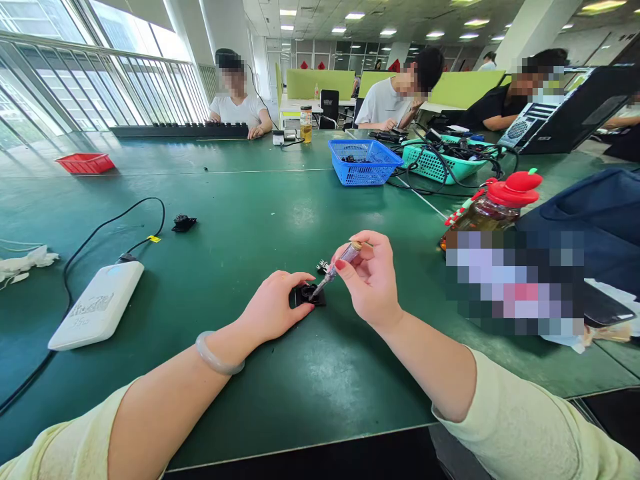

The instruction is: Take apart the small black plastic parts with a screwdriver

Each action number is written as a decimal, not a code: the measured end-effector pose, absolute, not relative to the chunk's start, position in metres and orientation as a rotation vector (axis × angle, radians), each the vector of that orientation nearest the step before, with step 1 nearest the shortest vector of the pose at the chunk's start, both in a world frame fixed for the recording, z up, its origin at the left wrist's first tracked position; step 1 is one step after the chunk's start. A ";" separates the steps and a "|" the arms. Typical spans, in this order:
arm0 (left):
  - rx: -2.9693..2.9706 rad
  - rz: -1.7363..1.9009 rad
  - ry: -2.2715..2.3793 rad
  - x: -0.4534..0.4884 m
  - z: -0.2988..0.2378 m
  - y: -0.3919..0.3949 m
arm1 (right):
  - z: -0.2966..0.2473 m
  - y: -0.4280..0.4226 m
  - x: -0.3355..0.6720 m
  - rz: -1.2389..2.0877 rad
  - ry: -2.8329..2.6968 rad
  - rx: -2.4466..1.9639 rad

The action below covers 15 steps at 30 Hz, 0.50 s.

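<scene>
On the green tabletop (240, 227), the small black plastic part (306, 295) is pinched between thumb and fingers of the left hand (273, 305). The slim screwdriver with translucent purplish handle (351, 251) is gripped by the right hand (373, 280), its long axis slanted down-left to the part.

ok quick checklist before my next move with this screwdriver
1. Left hand steadying the small black rectangular part: ok, thumb and fingers are on it.
2. Right hand holding the slim screwdriver with a clear, purplish handle: ok, thumb and fingers grip the handle.
3. Screwdriver tip seated in a screw: cannot tell, it points down at the part but the detail is too small.
4. Small silvery piece just beyond the part lying separate: cannot tell, contact is unclear.
5. White rectangular device with rounded corners away from both hands: ok, it lies well to the left.
</scene>
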<state>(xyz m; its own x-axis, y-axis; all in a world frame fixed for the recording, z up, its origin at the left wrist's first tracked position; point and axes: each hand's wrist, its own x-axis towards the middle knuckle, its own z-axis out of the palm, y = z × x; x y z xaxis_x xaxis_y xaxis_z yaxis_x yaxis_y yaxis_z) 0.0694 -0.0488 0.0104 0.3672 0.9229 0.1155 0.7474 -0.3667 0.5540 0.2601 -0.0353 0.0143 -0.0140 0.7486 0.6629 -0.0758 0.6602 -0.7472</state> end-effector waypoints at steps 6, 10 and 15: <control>2.222 0.578 1.455 0.069 0.010 -0.049 | 0.014 -0.031 0.260 0.654 -1.352 -0.703; 2.227 0.589 1.449 0.069 0.010 -0.049 | 0.017 -0.033 0.263 0.637 -1.344 -0.684; 2.222 0.616 1.453 0.069 0.009 -0.049 | 0.014 -0.035 0.262 0.667 -1.471 -0.643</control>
